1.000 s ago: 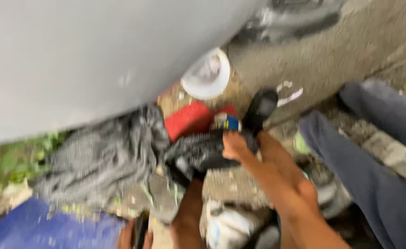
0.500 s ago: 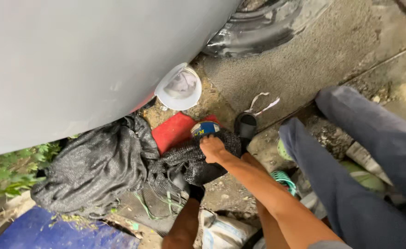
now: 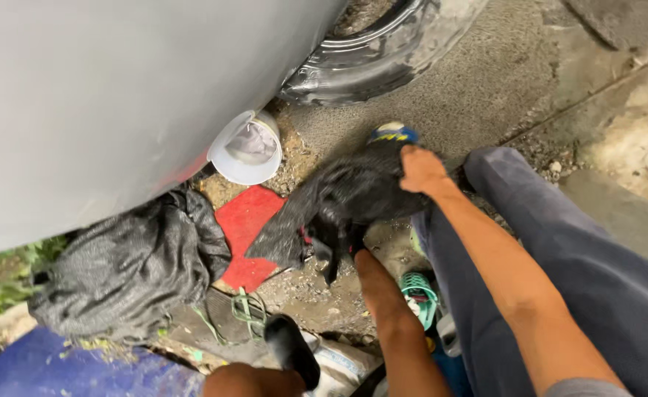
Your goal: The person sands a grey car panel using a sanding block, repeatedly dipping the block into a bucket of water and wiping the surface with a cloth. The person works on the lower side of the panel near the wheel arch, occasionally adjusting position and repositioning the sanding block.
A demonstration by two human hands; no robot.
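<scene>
The right hand (image 3: 421,169) is closed on the upper edge of a black plastic bag (image 3: 339,209), which hangs and lies over the ground between a red flat piece (image 3: 247,235) and the person's grey trouser leg (image 3: 559,242). The left hand (image 3: 342,239) reaches under the bag from below and seems to pinch its lower part, but the fingers are hidden by the folds, so I cannot tell its grip for sure. The bag looks thin, soft and light; it will fold and slide easily, so I judge it best to hold it at a gathered edge, not at the loose middle. Something with a blue and yellow top (image 3: 392,133) shows just above the bag. A white cup (image 3: 244,149) lies on its side near a tyre (image 3: 383,51), and a larger black sack (image 3: 129,268) lies to the left. Compared with half a second ago, the bag is lifted and spread more, the right hand is higher, and the view has moved closer to the tyre.
</scene>
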